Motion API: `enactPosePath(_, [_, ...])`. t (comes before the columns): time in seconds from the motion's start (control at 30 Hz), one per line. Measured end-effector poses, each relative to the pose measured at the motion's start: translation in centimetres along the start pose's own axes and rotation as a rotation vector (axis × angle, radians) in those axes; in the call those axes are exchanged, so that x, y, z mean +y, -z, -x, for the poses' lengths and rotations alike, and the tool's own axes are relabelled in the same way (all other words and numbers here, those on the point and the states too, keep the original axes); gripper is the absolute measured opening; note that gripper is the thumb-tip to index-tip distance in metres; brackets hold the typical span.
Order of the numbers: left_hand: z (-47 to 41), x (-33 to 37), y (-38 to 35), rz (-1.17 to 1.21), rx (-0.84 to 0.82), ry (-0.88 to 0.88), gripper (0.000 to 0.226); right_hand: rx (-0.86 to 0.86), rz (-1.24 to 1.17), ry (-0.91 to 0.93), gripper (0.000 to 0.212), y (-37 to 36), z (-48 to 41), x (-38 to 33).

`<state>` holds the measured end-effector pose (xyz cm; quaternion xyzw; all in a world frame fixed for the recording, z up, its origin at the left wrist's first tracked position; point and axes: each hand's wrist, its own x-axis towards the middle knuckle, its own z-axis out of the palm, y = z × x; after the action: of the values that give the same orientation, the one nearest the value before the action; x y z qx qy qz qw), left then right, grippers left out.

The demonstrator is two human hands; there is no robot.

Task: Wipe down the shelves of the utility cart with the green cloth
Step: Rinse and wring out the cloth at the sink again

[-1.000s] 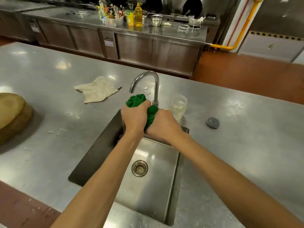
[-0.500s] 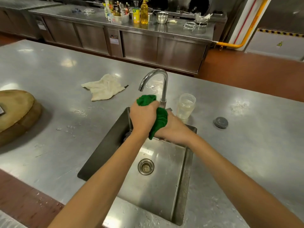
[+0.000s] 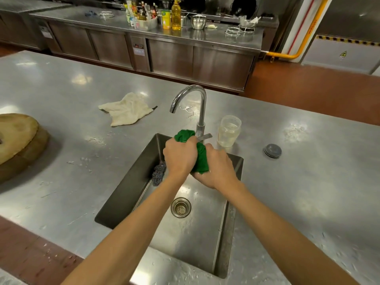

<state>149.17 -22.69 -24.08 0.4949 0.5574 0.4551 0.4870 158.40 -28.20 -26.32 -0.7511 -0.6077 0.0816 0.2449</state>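
Green cloth [image 3: 201,159] — one — two hands [image 3: 181,156] [image 3: 216,171]

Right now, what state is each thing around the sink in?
green cloth: bunched up over the sink
left hand: grips the cloth
right hand: grips the cloth
faucet: no water visibly running
clear jar: upright, lidless
white rag: crumpled on the counter
steel scourer: lying in the sink

Commercial kitchen. Long stainless-steel worktop [image 3: 308,182] had an inset steel sink [image 3: 123,198] and a gooseneck tap [image 3: 202,103]; a steel scourer [image 3: 159,173] lay in the sink. Rear worktop [image 3: 205,36] was steel too, with cabinet doors below, and carried an oil bottle [image 3: 176,15], sauce bottles [image 3: 141,11], mixing bowl [image 3: 198,22] and wire racks [image 3: 233,31]. Thick round chopping block [image 3: 18,136] sat at left. Yellow pipe [image 3: 283,56] ran by the far wall above red-brown floor [image 3: 308,87].
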Motion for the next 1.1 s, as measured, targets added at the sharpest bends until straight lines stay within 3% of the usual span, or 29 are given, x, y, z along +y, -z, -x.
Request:
enactPosePath(0.07, [-0.3,0.7,0.4,-0.144,-0.076,-0.186,0.027,-0.05,-0.17,0.059,0.029,0.5,-0.4,-0.2])
enactPosePath(0.2, [-1.3,2.4,1.1,-0.342,-0.202,-0.493,0.031,-0.177,-0.5,0.006,0.02,1.9,-1.2,-0.8])
enactPosePath(0.3, [-1.9,3.8,1.7,-0.398,-0.315,-0.705,0.031,-0.288,-0.722,-0.015,0.027,2.5,-1.4,-1.4])
enactPosePath(0.47, [-2.9,5.3,2.4,-0.528,-0.504,-0.891,0.032,-0.411,-0.902,-0.055,0.024,2.1,-1.4,-1.7])
enactPosePath(0.63, [-2.9,5.5,3.4,-0.751,-0.713,-1.056,0.003,-0.607,-1.097,-0.192,0.021,0.1,0.1,-2.4])
enactPosePath(0.7, [-2.5,4.9,3.6,-0.793,-0.787,-1.118,0.005,-0.695,-1.167,-0.232,0.028,-0.8,0.9,-2.3])
enactPosePath(0.83, [-2.4,3.4,3.6,-0.75,-0.849,-1.15,0.014,-0.758,-1.176,-0.272,0.035,-1.7,1.6,-1.5])
enactPosePath(0.93, [-2.4,2.4,3.7,-0.702,-0.801,-1.053,0.027,-0.677,-0.988,-0.279,0.018,-1.1,1.6,-1.0])
enactPosePath(1.03, [-1.9,1.9,3.6,-0.66,-0.702,-0.934,0.011,-0.556,-0.928,-0.205,0.026,0.0,2.0,-0.9])
enactPosePath(1.1, [-1.5,1.9,3.5,-0.636,-0.622,-0.845,0.018,-0.499,-0.913,-0.216,0.024,0.7,2.7,-0.8])
